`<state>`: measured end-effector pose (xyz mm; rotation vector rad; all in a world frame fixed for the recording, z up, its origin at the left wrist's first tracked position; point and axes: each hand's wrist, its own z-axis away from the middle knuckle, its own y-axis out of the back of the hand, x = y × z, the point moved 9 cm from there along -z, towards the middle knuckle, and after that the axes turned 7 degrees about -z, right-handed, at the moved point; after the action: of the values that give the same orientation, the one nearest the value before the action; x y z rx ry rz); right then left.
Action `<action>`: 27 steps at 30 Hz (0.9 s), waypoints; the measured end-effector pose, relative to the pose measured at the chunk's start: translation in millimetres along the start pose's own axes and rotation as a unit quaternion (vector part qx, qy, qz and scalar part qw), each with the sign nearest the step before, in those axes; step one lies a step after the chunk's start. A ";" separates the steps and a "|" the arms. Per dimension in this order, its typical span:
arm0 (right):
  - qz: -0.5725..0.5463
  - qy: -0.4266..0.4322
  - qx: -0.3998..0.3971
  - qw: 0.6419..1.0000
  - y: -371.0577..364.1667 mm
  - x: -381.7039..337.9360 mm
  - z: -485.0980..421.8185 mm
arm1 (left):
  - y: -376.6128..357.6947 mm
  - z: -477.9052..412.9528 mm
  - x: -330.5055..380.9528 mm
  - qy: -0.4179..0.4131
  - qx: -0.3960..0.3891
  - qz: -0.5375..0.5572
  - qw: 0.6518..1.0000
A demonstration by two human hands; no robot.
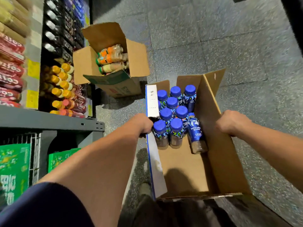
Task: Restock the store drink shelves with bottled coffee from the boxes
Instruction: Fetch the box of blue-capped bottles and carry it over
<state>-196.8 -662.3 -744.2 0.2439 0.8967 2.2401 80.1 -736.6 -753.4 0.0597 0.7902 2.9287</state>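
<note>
while both of my hands grip an open cardboard box (pixel 183 169) held over the grey speckled floor (pixel 229 38), i look straight down into it. my left hand (pixel 142 125) is closed around the box's left wall, just beside the nearest bottles, and my right hand (pixel 232 122) is clenched over the edge of the right flap, which stands up and leans outward. the bottled coffee (pixel 172 112) sits bunched in the far half of the box: blue-capped bottles with blue patterned labels, standing upright and touching one another, while one more bottle (pixel 196 133) lies tilted against the right wall with its cap pointing away from me. the near half of the box floor is bare cardboard. further away on the floor stands a second open box (pixel 113 63) with orange-labelled bottles lying on their sides inside. to my left run the shelves (pixel 49 122), stocked with yellow-capped bottles (pixel 60 86) and red-labelled ones, and below the grey shelf edge sit green cartons (pixel 14 169). my dark sleeve (pixel 41 207) fills the lower left corner.
</note>
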 end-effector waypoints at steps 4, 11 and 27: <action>0.016 0.011 -0.004 1.000 38.1 2.7 -40.3 | 23.2 -21.8 30.4 0.009 -0.005 0.055 0.998; 0.053 0.020 -0.005 0.998 100.9 -12.0 -103.2 | 76.9 -70.1 62.7 0.036 0.004 0.198 0.979; 0.069 -0.016 0.015 0.997 242.3 -112.0 -222.2 | 250.3 -189.1 91.2 0.016 0.010 0.191 0.981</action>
<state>-335.7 -980.6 -739.0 0.3646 0.9212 2.3442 -46.3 -1035.6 -789.8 0.1856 0.9038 3.2864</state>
